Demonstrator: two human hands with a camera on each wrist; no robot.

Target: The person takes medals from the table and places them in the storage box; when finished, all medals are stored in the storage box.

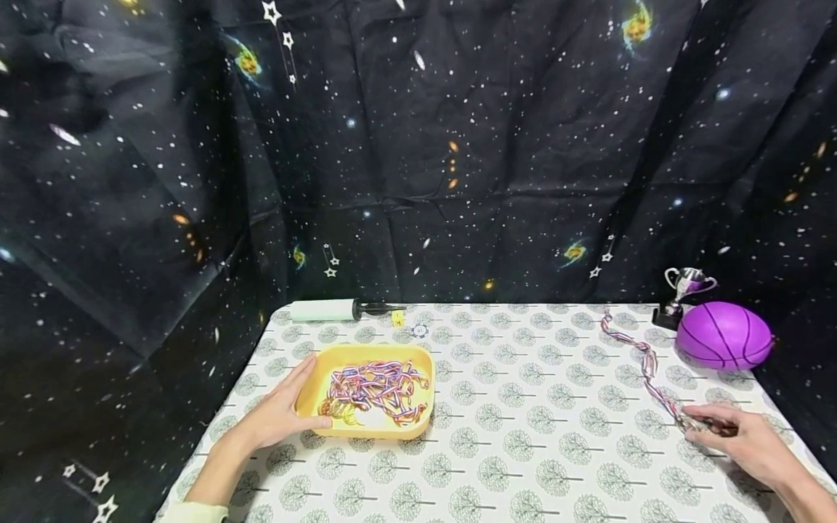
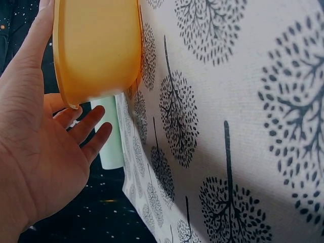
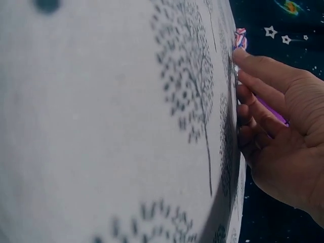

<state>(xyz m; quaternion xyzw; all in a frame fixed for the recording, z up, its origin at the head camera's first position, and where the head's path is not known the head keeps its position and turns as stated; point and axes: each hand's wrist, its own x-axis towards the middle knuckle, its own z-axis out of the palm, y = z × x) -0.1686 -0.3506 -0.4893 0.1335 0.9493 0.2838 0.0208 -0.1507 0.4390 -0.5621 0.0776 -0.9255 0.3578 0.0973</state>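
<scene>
My left hand [image 1: 277,414] holds the left side of a yellow plastic tray [image 1: 428,396], the thumb over its front left rim. In the left wrist view, the fingers [image 2: 83,126] reach past the tray's outer wall. Inside the tray lies a tangle of red, white and blue striped ribbons [image 1: 375,385] with gold medals [image 1: 349,415] partly under it. At the right, my right hand [image 1: 742,439] grips a silvery medal [image 1: 689,421], mostly hidden by the fingers. Its twisted striped ribbon [image 1: 647,363] trails away towards the back of the table.
A purple ball [image 1: 724,335] and a small silver trophy cup [image 1: 686,283] stand at the back right. A pale green hand pump [image 1: 323,310], a yellow tag [image 1: 397,318] and a small round chip [image 1: 419,331] lie behind the tray. Dark star-print cloth [image 1: 418,145] hangs around the table.
</scene>
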